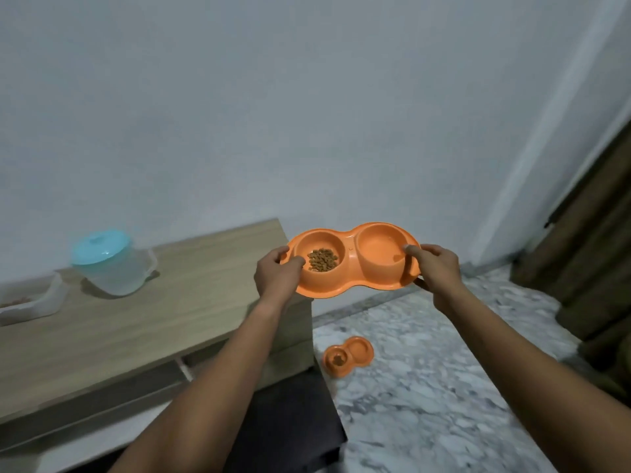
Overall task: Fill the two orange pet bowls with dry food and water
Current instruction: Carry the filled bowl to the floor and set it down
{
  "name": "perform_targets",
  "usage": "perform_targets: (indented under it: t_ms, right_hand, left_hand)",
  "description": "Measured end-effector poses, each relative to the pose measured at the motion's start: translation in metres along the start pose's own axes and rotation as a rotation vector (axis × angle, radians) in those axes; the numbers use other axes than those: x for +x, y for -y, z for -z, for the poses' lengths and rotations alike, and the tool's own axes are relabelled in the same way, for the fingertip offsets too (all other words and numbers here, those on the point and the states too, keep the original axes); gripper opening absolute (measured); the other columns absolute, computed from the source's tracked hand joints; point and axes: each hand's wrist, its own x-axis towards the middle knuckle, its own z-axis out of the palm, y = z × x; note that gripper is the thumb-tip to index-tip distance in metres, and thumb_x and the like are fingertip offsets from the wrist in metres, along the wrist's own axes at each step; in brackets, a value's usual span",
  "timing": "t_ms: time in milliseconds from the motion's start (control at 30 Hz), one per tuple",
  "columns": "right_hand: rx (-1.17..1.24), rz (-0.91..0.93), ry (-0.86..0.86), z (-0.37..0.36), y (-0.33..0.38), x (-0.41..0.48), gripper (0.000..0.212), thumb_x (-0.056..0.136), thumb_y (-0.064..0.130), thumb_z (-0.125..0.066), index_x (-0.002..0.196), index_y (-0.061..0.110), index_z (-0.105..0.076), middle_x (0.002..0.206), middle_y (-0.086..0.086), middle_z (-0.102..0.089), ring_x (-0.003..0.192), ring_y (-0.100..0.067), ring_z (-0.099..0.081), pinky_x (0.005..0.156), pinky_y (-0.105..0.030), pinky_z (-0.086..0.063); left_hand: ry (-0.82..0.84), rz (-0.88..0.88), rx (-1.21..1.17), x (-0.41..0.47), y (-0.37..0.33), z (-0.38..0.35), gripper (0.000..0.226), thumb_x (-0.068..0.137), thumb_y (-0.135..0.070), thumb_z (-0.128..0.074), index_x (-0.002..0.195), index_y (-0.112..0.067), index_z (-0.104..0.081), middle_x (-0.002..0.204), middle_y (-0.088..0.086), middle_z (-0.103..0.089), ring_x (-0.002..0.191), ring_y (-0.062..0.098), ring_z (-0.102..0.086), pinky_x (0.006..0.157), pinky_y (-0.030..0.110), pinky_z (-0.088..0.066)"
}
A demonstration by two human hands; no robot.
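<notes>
I hold an orange double pet bowl (351, 268) in the air past the right end of the wooden table. My left hand (278, 273) grips its left rim, and my right hand (435, 271) grips its right rim. The left cup has brown dry food (322, 259) in it. The right cup (382, 250) looks glossy, and I cannot tell whether water is inside. A second orange double bowl (348, 358) sits on the marble floor below, with dry food in its left cup.
The wooden table (143, 319) runs along the left wall. A clear jug with a blue lid (109, 261) stands on it, and a white food container (27, 298) lies at its left edge. A brown curtain (601, 233) hangs at right. A dark mat (290, 421) lies below.
</notes>
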Motion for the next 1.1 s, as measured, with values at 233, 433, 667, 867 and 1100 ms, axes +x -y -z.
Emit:
perform_targets:
  t_ms: [233,433,667,867,1100]
  right_hand:
    - [-0.012,-0.074,-0.119,0.092,-0.019,0.082,0.031,0.083,0.030,-0.075,0.111,0.019,-0.068,0.113,-0.008,-0.071,0.103,-0.026,-0.067,0.083,-0.042,-0.059]
    - [-0.096,-0.137,-0.148,0.132,-0.083,0.184,0.027,0.087,0.025,-0.071,0.113,0.020,-0.067,0.114,-0.006,-0.071,0.107,-0.028,-0.067,0.091,-0.049,-0.060]
    - [-0.178,-0.307,-0.161,0.143,-0.208,0.312,0.037,0.081,0.032,-0.075,0.116,0.025,-0.067,0.121,0.001,-0.069,0.114,-0.026,-0.066,0.098,-0.054,-0.056]
    - [-0.195,-0.378,-0.083,0.128,-0.360,0.442,0.032,0.083,0.022,-0.079,0.113,0.023,-0.070,0.114,-0.001,-0.072,0.104,-0.025,-0.072,0.093,-0.052,-0.059]
    - [-0.273,-0.401,0.086,0.101,-0.575,0.582,0.025,0.088,0.016,-0.078,0.107,0.028,-0.068,0.115,-0.008,-0.070,0.105,-0.030,-0.070,0.093,-0.051,-0.059]
  left_hand:
    - [0.201,0.020,0.001,0.008,0.013,-0.132,0.053,0.082,-0.022,-0.069,0.133,-0.020,-0.058,0.127,-0.001,-0.060,0.108,0.016,-0.057,0.087,0.028,-0.044]
    - [0.250,0.106,0.079,0.050,0.069,-0.252,0.054,0.080,-0.019,-0.072,0.132,-0.022,-0.057,0.131,0.001,-0.059,0.117,0.020,-0.058,0.096,0.034,-0.049]
    - [0.221,0.246,0.196,0.119,0.172,-0.383,0.036,0.073,-0.029,-0.071,0.108,-0.029,-0.063,0.106,-0.006,-0.070,0.099,0.020,-0.067,0.094,0.039,-0.053]
    - [0.147,0.303,0.250,0.191,0.337,-0.491,0.037,0.074,-0.017,-0.072,0.106,-0.033,-0.065,0.097,-0.013,-0.069,0.095,0.015,-0.068,0.082,0.047,-0.058]
    - [0.047,0.332,0.242,0.244,0.581,-0.594,0.039,0.075,-0.020,-0.066,0.114,-0.026,-0.063,0.108,0.000,-0.071,0.102,0.019,-0.067,0.091,0.048,-0.054]
